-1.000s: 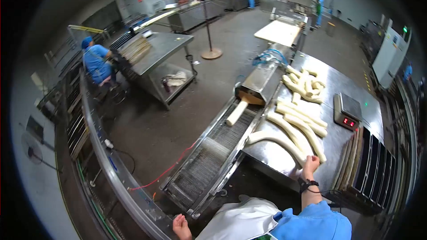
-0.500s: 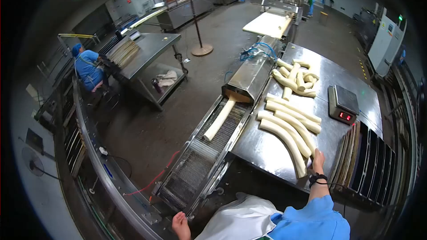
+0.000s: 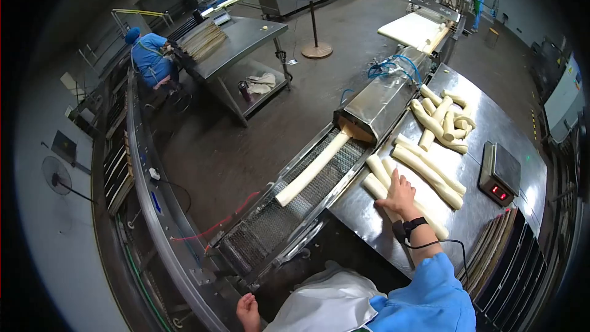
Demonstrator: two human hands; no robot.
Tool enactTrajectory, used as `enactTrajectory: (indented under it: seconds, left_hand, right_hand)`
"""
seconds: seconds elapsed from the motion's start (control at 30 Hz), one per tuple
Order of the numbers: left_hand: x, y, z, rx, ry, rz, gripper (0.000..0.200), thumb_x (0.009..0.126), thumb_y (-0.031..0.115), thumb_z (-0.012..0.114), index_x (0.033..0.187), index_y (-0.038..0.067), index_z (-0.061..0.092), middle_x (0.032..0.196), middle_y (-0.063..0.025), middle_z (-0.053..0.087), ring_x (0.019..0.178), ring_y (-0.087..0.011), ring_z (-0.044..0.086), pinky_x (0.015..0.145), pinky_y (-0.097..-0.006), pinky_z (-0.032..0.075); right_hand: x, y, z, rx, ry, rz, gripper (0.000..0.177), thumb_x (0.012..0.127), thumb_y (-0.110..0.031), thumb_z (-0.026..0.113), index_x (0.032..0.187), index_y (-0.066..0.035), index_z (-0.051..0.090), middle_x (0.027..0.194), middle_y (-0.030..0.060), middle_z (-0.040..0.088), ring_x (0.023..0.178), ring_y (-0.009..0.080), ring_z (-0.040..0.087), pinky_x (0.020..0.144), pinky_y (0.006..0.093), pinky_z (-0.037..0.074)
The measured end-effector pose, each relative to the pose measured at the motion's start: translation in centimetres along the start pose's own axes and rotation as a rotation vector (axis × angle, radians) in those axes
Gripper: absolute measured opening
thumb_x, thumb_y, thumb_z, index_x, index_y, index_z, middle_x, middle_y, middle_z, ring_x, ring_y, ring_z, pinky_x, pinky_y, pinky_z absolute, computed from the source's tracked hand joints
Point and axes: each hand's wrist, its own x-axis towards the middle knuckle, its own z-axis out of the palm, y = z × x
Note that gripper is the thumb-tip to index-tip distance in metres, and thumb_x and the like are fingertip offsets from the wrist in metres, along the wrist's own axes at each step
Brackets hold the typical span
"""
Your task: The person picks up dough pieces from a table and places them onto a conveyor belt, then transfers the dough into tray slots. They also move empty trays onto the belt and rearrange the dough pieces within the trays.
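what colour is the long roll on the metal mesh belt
The roll is pale cream, clearest in the head view.

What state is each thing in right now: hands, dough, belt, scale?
Right hand: fingers spread, apparently touching the near dough rolls.
Left hand: low beside the apron, fingers curled.
Emerging dough roll: lying on the mesh belt, back end at the metal housing.
Mesh belt: apparently running; more roll is out than earlier.
Far dough rolls: heaped.
Scale: switched on, display lit red.

right hand point(image 3: 401, 195) on pale rolls point(image 3: 373, 185) | left hand point(image 3: 248, 311) apart | long roll point(image 3: 314, 169) on conveyor point(image 3: 249, 243)
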Motion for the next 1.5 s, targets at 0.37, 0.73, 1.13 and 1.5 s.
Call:
enactTrajectory:
  seconds: [0.37,0.73,1.13,1.5]
  left_hand:
    - [-5.3,0.4,-2.7,0.164,0.102,-0.117,0.028,0.083,-0.003,0.063,0.111,0.003,0.063,0.102,-0.0067,0.066,0.096,-0.0143,0.063,0.087,-0.0286,0.05]
    - [-0.2,8.6,0.3,0.341,-0.078,0.05,0.029,0.086,0.005,0.062,0.115,0.002,0.063,0.11,-0.0156,0.068,0.104,-0.0246,0.065,0.091,-0.0342,0.051]
    - [18.1,10.0,9.9,0.797,-0.316,0.45,0.056,0.078,0.018,0.064,0.132,0.01,0.05,0.127,-0.0157,0.058,0.117,-0.0351,0.056,0.099,-0.0514,0.042]
    - [12.6,9.9,6.6,0.769,-0.382,0.344,0.028,0.07,0.017,0.067,0.094,0.005,0.059,0.093,-0.017,0.066,0.092,-0.0358,0.064,0.081,-0.0449,0.051]
  right_hand:
    - [6.7,10.9,-6.2,0.127,0.006,0.337,0.09,0.06,-0.056,0.081,0.122,0.002,0.055,0.126,0.025,0.057,0.123,0.0392,0.051,0.101,0.0509,0.042]
    - [2.7,9.1,-1.1,-0.154,0.158,0.303,0.064,0.09,-0.049,0.055,0.115,0.009,0.052,0.104,0.0247,0.06,0.102,0.0399,0.056,0.095,0.0479,0.04]
    - [-16.5,5.1,-0.6,-0.153,-0.096,-0.077,0.107,0.076,-0.057,0.069,0.152,-0.002,0.018,0.154,0.0262,0.023,0.144,0.0418,0.016,0.113,0.062,0.015]
    - [-23.1,3.0,2.7,0.248,0.161,0.207,0.104,0.073,-0.043,0.076,0.147,0.006,0.023,0.145,0.0361,0.029,0.139,0.0457,0.024,0.115,0.0467,0.024]
